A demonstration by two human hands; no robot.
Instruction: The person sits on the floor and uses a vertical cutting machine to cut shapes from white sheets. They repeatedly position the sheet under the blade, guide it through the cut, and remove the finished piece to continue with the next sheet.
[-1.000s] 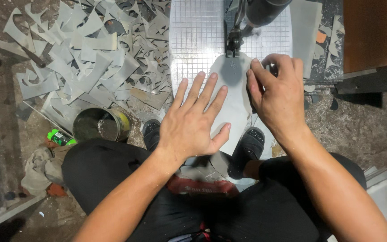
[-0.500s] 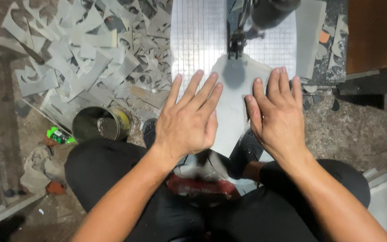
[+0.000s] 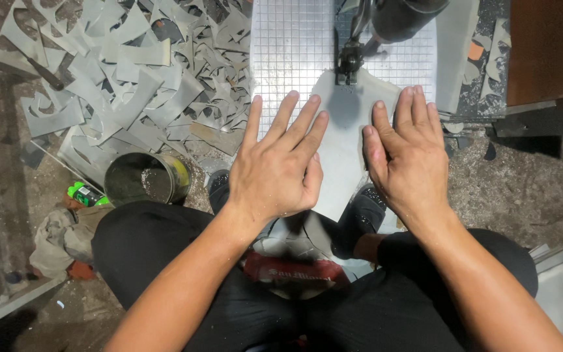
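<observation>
both hands now flat and open on the grey sheet [image 3: 343, 140]: right hand [image 3: 408, 160] let go of its pinch, left hand [image 3: 278, 166] spread, sheet slid toward the blade [image 3: 348, 62] on the table [image 3: 288, 52].

Both arms bare to the top of the frame, no sleeves, no gloves, no watch, no rings. Left hand [image 3: 275, 173] and right hand [image 3: 408, 160] carry a dusting of fine pale specks, thicker along the forearms and wrists. Nails short. Black trousers [image 3: 158, 254] cover both thighs, fabric matte, lightly dusted too. Down between the knees, black shoes [image 3: 360, 218] with dark rounded toes, scuffed and greyed with dust.
</observation>
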